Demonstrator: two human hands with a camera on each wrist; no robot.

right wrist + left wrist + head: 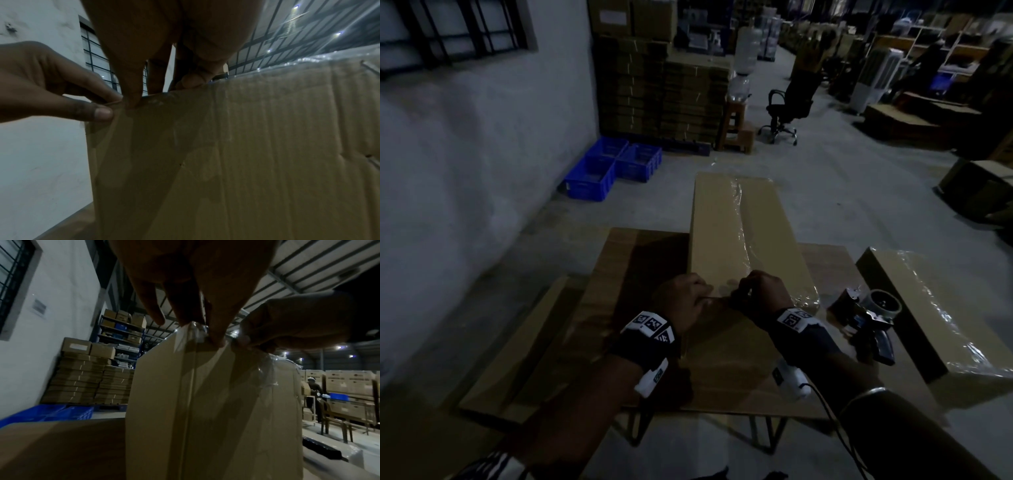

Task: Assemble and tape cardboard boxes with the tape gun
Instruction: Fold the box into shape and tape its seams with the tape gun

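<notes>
At the cardboard box's (743,236) near edge, left hand (683,297) and right hand (762,291) pinching tape (265,369)

Both forearms reach forward, banded at the wrists; the left hand (685,298) and right hand (758,291) sit close together, fingertips pinching downward.

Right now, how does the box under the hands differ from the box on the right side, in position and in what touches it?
The middle box lies on the cardboard sheets, running away from the person; the right box sits off to the side, angled. The left hand and right hand pinch at the middle box's near edge; nothing touches the right box, though the tape gun lies beside it. Both are brown, long, and carry shiny clear tape.
</notes>
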